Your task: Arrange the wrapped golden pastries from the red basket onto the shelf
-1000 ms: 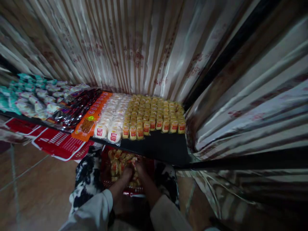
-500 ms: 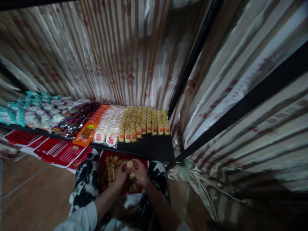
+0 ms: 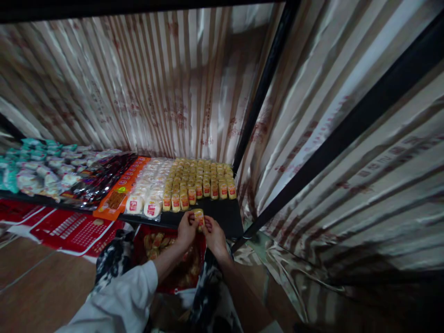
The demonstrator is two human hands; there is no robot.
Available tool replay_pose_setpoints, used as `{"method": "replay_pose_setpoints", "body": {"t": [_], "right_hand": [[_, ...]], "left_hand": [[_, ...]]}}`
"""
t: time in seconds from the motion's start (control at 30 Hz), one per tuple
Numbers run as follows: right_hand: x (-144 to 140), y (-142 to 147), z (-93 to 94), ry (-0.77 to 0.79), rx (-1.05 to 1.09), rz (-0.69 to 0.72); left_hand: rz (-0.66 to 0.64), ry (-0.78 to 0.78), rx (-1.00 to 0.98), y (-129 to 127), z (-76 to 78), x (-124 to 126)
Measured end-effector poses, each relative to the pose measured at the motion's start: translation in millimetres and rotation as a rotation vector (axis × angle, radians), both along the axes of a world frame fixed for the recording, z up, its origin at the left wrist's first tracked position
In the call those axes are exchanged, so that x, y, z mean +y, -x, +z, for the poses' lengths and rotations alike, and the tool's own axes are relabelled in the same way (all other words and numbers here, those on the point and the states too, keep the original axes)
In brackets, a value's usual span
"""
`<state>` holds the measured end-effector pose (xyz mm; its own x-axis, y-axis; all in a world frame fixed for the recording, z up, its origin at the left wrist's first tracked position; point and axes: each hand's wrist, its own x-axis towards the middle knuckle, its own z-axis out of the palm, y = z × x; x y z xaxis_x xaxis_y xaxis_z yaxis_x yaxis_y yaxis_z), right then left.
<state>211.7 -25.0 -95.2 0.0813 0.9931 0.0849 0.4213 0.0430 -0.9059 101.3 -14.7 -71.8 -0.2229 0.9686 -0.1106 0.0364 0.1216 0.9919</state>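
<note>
Between my two hands is a small wrapped yellow snack cake with a label, held just over the front edge of the black shelf. My left hand pinches its left side, and my right hand grips its right side and lower end. Just beyond are rows of similar wrapped yellow cakes, their red-and-white labels facing me. Below my hands, a red container between my knees holds more loose wrapped snacks, partly hidden by my left forearm.
Left along the shelf lie white wrapped cakes, an orange packet, dark shiny packets and teal-and-white packets. A striped curtain hangs behind. A black post and slanting bar frame the right. Red printed sheets hang at the front left.
Both hands have lifted the wrapped cake from over the red container up and forward to the shelf's front edge. The camera view has shifted slightly.
</note>
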Motion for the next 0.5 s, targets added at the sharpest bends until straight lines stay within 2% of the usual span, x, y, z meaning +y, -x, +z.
{"method": "replay_pose_setpoints", "body": {"t": [0.17, 0.33, 0.5], "right_hand": [[22.6, -9.1, 0.1, -0.025, -0.055, -0.108], [51.7, -12.9, 1.6, -0.039, -0.075, -0.206], [70.8, -12.6, 3.1, -0.076, -0.063, -0.271]], "left_hand": [[0.013, -0.015, 0.256, -20.0, 8.7, 25.1], [-0.036, -0.042, 0.293, -33.3, 13.0, 44.7], [-0.024, -0.098, 0.408, -41.2, 11.1, 48.1]]}}
